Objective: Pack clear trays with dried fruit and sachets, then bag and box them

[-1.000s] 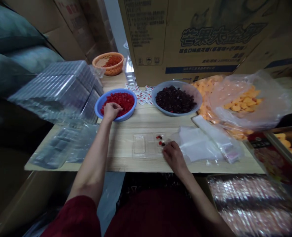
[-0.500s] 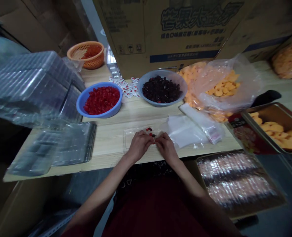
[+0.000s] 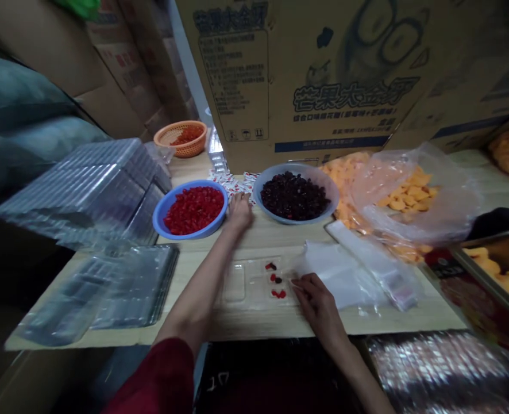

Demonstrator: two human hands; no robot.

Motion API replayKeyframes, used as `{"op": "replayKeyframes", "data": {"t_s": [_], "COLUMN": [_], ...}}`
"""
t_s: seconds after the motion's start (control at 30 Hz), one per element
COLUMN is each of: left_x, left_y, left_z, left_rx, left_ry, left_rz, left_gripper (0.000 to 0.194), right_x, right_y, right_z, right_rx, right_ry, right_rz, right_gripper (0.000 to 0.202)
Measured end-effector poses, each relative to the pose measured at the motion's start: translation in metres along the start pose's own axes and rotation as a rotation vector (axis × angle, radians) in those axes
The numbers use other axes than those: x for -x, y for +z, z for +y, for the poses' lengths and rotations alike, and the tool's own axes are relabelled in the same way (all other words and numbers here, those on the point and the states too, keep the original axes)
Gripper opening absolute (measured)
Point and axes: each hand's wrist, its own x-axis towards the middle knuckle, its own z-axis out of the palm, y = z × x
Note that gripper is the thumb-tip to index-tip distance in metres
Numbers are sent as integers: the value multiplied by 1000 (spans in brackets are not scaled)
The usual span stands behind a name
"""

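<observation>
My left hand (image 3: 239,211) is stretched out to the small red-and-white packets (image 3: 232,183) between the two bowls. Its fingers are apart and their tips are over the nearest packets. A clear plastic tray (image 3: 236,284) lies on the table in front of me. Three small groups of gummy candies sit in its right part: the upper two pair red with dark, and the nearest group (image 3: 278,294) shows only red. Thumb and fingers of my right hand (image 3: 317,302) close on the tray's right edge.
A blue bowl (image 3: 159,221) holds red candies; a pale bowl (image 3: 258,198) holds dark ones. Stacked clear trays (image 3: 86,184) stand left. White plastic bags (image 3: 336,273) and a bag of orange pieces (image 3: 448,201) lie right. A large carton (image 3: 246,98) and an orange basket (image 3: 189,150) are behind.
My hands have parted. The left hand has moved from the tray forward to the packets, while the right has shifted to the tray's right edge. Red candies now show in the nearest group. The view has tilted up.
</observation>
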Motion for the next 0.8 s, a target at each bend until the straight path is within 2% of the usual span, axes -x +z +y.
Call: {"op": "replayKeyframes", "data": {"t_s": [0.07, 0.13, 0.23, 0.33, 0.43, 0.53, 0.6, 0.7, 0.8], "left_x": [-32, -37, -8, 33, 59, 68, 69, 70, 71], "left_y": [12, 27, 44, 42, 26, 16, 17, 27, 34], "left_z": [0, 0, -6, -23, -38, -41, -38, -33, -33], "left_rx": [-8, -16, -30, 8, 99, 155, 184, 141, 82], "left_ry": [-39, -41, 26, 163, 261, 239, 244, 241, 201], "left_rz": [-34, -76, -131, -210, -184, -64, -63, -33, 41], "left_gripper": [53, 54, 46, 48, 56, 37, 29, 34, 36], "right_x": [2, 6, 8, -12, -57, -112, -140, -156, -153], "right_y": [-7, -13, -17, -10, 7, 33, 51, 75, 88], "right_z": [-1, -2, 0, 3, 5, 6, 6, 9, 14], "right_rx": [-7, -13, -36, -50, 0, 123, 186, 212, 200], "right_ry": [8, 17, 42, 24, -87, -111, -52, -5, 15], "right_rz": [-8, -18, -34, -38, -16, -22, -37, -40, -28], "right_gripper": [26, 25, 23, 23, 21, 12, 8, 24, 29]}}
